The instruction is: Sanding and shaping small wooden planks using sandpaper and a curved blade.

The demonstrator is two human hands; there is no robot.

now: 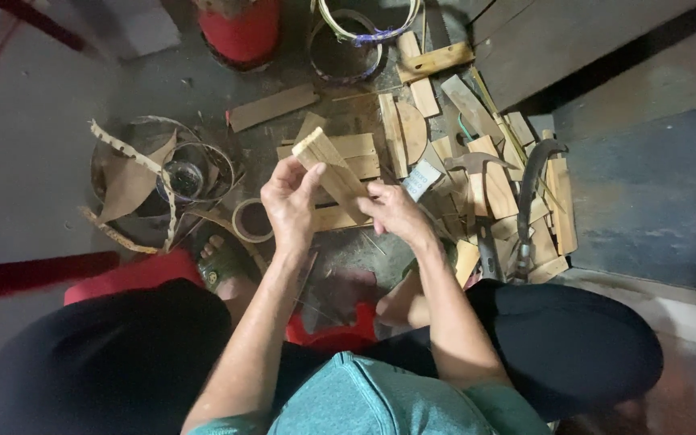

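Both hands hold one short flat piece of pale wood above the floor, tilted with its top end up and to the left. My left hand grips its upper part with the thumb on the front face. My right hand pinches its lower end. Under the hands lie several cut wooden slats and offcuts on the concrete floor. I sit low, knees apart, a foot in a green sandal to the left.
A hammer and a curved sickle-like blade lie among the wood scraps at right. Round hoops and woven strips sit at left, a small ring beside them. A red cylinder and a round container stand at the top.
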